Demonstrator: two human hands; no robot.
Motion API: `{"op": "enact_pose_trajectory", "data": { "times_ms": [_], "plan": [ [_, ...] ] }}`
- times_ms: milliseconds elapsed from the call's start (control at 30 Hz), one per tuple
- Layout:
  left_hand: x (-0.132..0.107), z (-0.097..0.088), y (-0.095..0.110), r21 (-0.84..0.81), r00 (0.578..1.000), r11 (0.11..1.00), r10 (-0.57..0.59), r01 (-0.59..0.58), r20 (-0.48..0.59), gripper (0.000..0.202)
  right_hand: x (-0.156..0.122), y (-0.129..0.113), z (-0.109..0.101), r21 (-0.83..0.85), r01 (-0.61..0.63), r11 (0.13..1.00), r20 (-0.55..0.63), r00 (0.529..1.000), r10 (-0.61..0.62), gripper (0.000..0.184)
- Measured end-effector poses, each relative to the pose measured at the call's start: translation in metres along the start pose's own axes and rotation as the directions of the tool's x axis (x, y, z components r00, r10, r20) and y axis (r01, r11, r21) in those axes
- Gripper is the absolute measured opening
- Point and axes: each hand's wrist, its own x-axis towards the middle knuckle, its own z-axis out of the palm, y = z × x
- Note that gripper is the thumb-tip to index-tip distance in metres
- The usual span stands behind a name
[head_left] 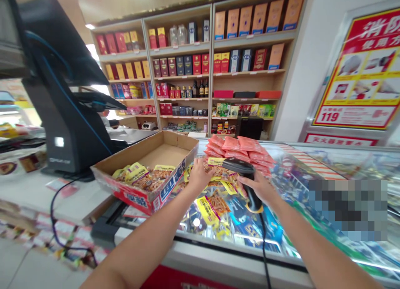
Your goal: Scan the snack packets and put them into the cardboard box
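Observation:
My right hand is wrapped round a black barcode scanner, its head pointing left and its cable hanging toward me. Left of it, my left hand has its fingers curled on a yellow snack packet in a small pile; the fingertips are partly hidden. The scanner's head is just above this pile. Nearer me, another snack packet with brown contents lies on the glass top. An open cardboard box left of my hands holds several similar packets.
Behind my hands is a heap of pink-orange packets. A black checkout terminal stands on the left counter, with a loose cable hanging down. Shelves of boxes and bottles line the back. A red fire-safety poster is at right.

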Motion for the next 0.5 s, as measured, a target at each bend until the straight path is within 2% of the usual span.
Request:
{"op": "enact_pose_trajectory", "data": {
  "times_ms": [100,200,300,367,433,467,500],
  "plan": [
    [0.003,-0.022,0.010,0.138,0.998,0.989,0.055,-0.052,-0.016,0.030,-0.001,-0.005,0.002,0.009,0.007,1.000,-0.010,1.000,-0.007,0.032],
    [0.018,-0.062,0.017,0.249,0.996,0.964,0.085,-0.090,0.032,0.020,0.000,-0.008,0.004,0.022,0.018,1.000,-0.017,1.000,-0.018,0.032],
    [0.043,-0.108,0.015,0.432,0.977,0.902,-0.080,-0.014,0.197,0.022,0.000,-0.009,0.005,0.027,0.024,0.999,-0.015,1.000,-0.024,0.032],
    [0.061,-0.133,0.007,0.589,0.925,0.808,-0.219,-0.006,0.309,0.022,0.001,-0.010,0.006,0.030,0.024,0.999,-0.019,1.000,-0.024,0.031],
    [0.077,-0.155,-0.006,0.670,0.859,0.741,-0.320,-0.036,0.400,0.025,0.000,-0.012,0.007,0.028,0.019,0.999,-0.026,0.999,-0.019,0.031],
    [0.084,-0.164,-0.015,0.669,0.817,0.743,-0.366,-0.032,0.446,0.028,0.000,-0.013,0.007,0.027,0.013,1.000,-0.028,1.000,-0.012,0.031],
    [0.090,-0.172,-0.024,0.628,0.793,0.778,-0.384,0.003,0.472,0.029,-0.001,-0.015,0.008,0.025,0.005,1.000,-0.029,1.000,-0.004,0.031]
  ]
}}
